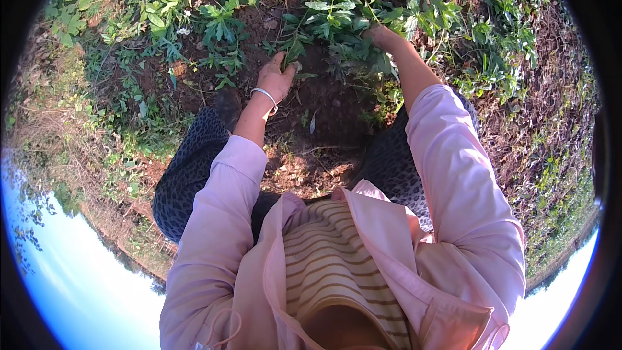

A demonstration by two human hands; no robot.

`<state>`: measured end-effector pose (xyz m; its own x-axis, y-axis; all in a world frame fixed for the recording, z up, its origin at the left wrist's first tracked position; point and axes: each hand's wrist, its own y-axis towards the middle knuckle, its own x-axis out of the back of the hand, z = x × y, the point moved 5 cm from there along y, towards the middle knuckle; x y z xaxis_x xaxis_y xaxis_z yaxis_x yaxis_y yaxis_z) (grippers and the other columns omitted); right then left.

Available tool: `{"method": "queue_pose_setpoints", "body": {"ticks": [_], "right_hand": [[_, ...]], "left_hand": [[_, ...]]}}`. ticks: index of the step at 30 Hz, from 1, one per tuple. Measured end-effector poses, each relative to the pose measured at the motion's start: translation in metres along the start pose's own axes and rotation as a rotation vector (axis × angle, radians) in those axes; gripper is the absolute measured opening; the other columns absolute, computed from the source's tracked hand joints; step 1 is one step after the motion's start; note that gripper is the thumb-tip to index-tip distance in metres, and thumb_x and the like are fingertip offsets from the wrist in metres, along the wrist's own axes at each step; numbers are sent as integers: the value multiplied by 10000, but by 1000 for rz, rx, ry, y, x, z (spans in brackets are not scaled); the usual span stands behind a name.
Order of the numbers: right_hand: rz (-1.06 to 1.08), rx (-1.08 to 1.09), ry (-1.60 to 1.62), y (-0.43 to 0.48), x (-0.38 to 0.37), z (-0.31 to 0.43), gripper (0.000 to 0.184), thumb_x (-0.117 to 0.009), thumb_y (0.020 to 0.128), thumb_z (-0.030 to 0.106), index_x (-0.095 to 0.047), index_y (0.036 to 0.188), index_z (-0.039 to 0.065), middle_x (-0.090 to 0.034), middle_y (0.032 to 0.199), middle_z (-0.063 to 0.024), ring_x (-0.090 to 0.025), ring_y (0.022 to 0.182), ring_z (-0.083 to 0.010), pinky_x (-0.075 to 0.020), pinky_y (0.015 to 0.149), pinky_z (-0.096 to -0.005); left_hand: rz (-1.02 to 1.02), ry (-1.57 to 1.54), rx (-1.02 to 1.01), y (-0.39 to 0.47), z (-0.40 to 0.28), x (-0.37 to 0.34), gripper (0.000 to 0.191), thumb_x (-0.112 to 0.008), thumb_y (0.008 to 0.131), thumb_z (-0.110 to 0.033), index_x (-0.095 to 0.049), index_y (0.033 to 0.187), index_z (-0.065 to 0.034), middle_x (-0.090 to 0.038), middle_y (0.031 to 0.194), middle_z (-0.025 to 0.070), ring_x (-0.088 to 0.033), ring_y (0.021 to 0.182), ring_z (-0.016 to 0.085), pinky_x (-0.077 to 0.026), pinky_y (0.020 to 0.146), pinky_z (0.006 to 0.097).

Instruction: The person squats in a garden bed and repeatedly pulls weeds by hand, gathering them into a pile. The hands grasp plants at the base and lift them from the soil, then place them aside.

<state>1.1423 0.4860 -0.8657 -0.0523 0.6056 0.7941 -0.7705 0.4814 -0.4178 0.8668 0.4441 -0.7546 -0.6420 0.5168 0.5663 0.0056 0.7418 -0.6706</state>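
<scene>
My left hand, with a silver bangle at the wrist, pinches the stem of a leafy green plant between thumb and fingers, low over dark soil. To the right, my right hand reaches into a clump of long-leaved green plants. Leaves cover its fingers, so whether they grip a stem does not show. Between the hands lies brown soil with a few small loose leaves on it.
Broad-leaved weeds grow at the upper left, near a small white flower. More green plants and dry litter spread on the right. My bent knees in dark patterned trousers flank the soil; a dark shoe is by my left wrist.
</scene>
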Motion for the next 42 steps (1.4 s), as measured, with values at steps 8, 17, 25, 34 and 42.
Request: {"method": "queue_pose_setpoints", "body": {"ticks": [8, 17, 25, 34, 42], "right_hand": [[62, -110, 529, -32, 94, 184, 237, -613, 836, 206, -673, 1023, 73, -703, 1041, -170, -689, 1015, -344, -555, 850, -443], [-985, -909, 810, -219, 192, -38, 393, -651, 944, 349, -700, 1126, 4, -734, 1040, -180, -683, 981, -291, -518, 871, -381], [-1305, -814, 1199, -249, 168, -14, 408, -614, 929, 305, -700, 1215, 27, -723, 1166, -153, -679, 1015, -222, -484, 907, -336], [-621, -847, 779, -199, 104, -8, 513, -716, 872, 406, -672, 1157, -18, -705, 1104, -244, -676, 1043, -394, -526, 903, -455], [-282, -667, 573, -102, 46, -36, 467, -661, 888, 345, -629, 1231, 30, -643, 1248, -224, -637, 1136, -383, -537, 953, -450]], "left_hand": [[-242, -425, -176, 36, -37, 57, 337, -671, 967, -196, -632, 1285, -90, -703, 1006, 36, -646, 756, 108, -503, 643, 224], [-241, 462, -325, 141, -210, 27, 498, -620, 937, -521, -763, 1060, -60, -751, 1032, 182, -715, 982, 311, -523, 917, 410], [-170, 619, -230, 207, -192, -161, 719, -668, 854, -554, -452, 1394, -131, -506, 1412, 139, -582, 1234, 319, -478, 1014, 471], [-7, 380, -307, 206, -175, -104, 454, -628, 892, -374, -697, 1178, -27, -660, 1275, 207, -650, 1168, 335, -529, 985, 391], [247, 125, -635, 72, -142, -106, 425, -601, 834, -177, -662, 1214, 4, -690, 1079, 276, -643, 1021, 458, -509, 942, 462]]}}
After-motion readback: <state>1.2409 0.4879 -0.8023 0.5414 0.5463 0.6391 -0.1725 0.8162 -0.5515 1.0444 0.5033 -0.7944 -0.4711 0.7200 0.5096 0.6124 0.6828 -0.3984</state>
